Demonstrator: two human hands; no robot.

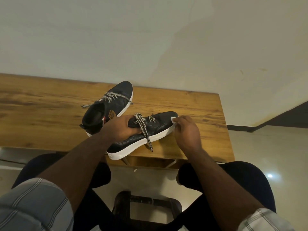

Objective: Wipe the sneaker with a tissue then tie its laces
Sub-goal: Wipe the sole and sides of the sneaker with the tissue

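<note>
A black sneaker with a white sole (155, 130) lies tilted at the front edge of the wooden table (41, 114), its heel past the edge. My left hand (120, 127) grips it around the collar and tongue. Its black-and-white checked laces (146, 134) hang loose down the side. My right hand (186, 130) pinches a small white tissue (174, 120) against the toe of the sneaker.
A second matching black sneaker (110, 107) rests further back on the table with its laces untied. A pale wall rises right behind the table. My knees and a dark stool (146, 207) are below the table edge, on a shiny tiled floor.
</note>
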